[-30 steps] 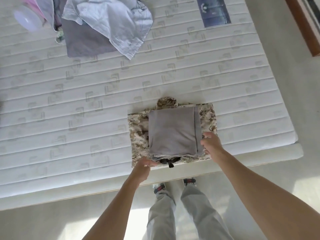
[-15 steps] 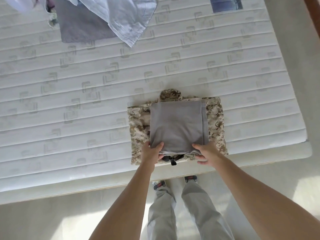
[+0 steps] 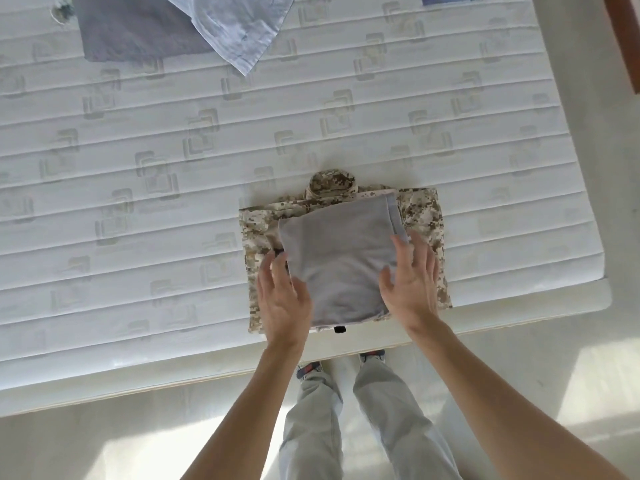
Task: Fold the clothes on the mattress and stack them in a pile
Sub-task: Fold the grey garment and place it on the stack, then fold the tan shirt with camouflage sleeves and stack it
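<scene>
A folded grey garment (image 3: 341, 261) lies on a folded camouflage jacket (image 3: 424, 216) near the mattress (image 3: 173, 202) edge. The left hand (image 3: 284, 303) and right hand (image 3: 412, 285) rest at its sides, fingers (image 3: 401, 245) straight and spread, pinching nothing.

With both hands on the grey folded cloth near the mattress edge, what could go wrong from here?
1. The pile lies close to the mattress edge; a pull toward the person might slide the camouflage garment off.
2. The grey folded cloth sits skewed on it, so pressing with the left hand and right hand may crease it crooked.
3. The light blue shirt and dark grey cloth lie unfolded, far away.
</scene>
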